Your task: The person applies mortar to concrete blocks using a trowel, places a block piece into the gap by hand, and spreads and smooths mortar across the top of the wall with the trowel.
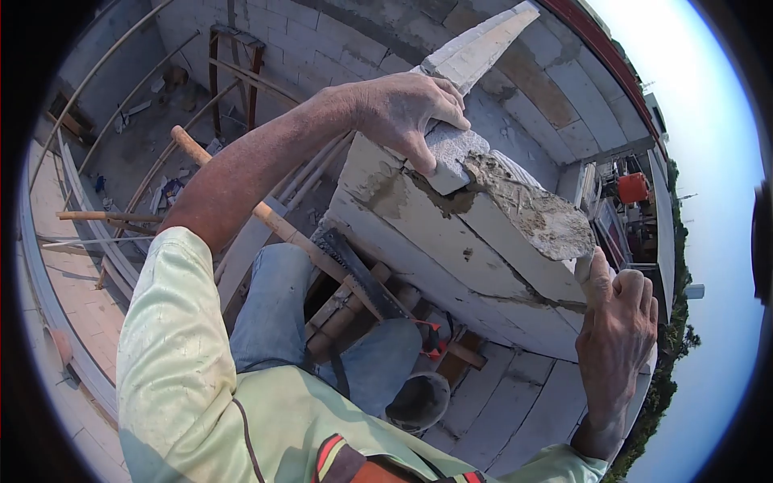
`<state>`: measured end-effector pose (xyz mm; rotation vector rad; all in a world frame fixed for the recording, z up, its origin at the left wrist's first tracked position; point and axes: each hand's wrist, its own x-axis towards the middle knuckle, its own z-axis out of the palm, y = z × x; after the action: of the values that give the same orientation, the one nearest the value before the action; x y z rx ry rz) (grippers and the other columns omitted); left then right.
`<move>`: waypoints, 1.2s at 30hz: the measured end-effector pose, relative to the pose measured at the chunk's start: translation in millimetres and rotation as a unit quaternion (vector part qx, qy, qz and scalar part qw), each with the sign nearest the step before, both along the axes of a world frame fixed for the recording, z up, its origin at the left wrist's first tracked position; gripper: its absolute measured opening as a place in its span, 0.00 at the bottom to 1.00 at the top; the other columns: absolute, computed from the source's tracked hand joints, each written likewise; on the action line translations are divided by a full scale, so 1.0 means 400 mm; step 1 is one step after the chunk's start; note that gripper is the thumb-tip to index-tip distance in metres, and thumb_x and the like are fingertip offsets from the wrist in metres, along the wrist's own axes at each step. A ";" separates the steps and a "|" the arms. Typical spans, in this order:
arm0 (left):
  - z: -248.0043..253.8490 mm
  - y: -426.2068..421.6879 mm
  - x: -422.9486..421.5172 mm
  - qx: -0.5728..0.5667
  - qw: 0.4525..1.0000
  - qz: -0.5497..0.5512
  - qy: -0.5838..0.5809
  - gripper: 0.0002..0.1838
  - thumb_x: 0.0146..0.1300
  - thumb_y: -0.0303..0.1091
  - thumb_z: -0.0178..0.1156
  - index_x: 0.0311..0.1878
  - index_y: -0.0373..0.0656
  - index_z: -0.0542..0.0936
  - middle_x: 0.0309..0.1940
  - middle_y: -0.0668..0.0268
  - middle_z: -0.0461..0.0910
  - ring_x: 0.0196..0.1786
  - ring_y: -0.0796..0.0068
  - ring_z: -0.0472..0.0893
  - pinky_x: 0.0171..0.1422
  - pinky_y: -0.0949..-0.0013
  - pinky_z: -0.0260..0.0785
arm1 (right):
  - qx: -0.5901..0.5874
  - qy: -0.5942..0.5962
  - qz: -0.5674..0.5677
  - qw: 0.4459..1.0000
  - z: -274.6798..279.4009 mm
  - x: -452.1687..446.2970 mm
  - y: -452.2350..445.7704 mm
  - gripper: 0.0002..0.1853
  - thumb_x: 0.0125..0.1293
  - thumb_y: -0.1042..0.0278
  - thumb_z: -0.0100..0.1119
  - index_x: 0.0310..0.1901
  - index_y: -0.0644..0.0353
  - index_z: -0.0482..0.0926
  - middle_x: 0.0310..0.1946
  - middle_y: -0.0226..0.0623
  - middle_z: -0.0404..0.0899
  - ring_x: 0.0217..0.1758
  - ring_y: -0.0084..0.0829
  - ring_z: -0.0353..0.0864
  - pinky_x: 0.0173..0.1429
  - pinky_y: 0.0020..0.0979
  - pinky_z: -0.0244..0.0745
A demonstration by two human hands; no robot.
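Observation:
My left hand [415, 113] is closed over a small pale block [457, 153], thumb on its near side and fingers over the far side. The block sits on top of a wall [451, 241] of light blocks, with wet mortar smeared beneath and beside it. My right hand [618, 322] is wrapped round the handle of a trowel [555, 221], the thumb stretched toward its blade. Grey mortar coats the blade, which lies over the wall top with its far end near the block. The handle itself is mostly hidden in my fist.
A bucket [419, 401] stands below, beside my knees. A black toothed saw blade [366, 274] lies near a bamboo pole [294, 233]. Behind the block, a long pale slab [483, 48] rests on the wall. Farther right is a red container [634, 187]; open sky borders that side.

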<state>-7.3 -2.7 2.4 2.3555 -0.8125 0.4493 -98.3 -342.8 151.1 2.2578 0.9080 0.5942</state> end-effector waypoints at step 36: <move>-0.009 -0.001 0.004 -0.002 1.000 0.001 0.013 0.39 0.36 0.38 0.72 0.58 0.33 0.81 0.56 0.52 0.81 0.67 0.59 0.75 0.74 0.58 0.68 | -0.015 -0.038 0.036 0.999 -0.002 0.035 -0.022 0.22 0.63 0.77 0.60 0.60 0.51 0.81 0.34 0.29 0.67 0.39 0.30 0.73 0.47 0.37 0.77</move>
<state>-5.6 -3.2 -1.2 2.3536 -0.7958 0.4213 -84.5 -351.4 150.1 2.1680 0.9585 0.6891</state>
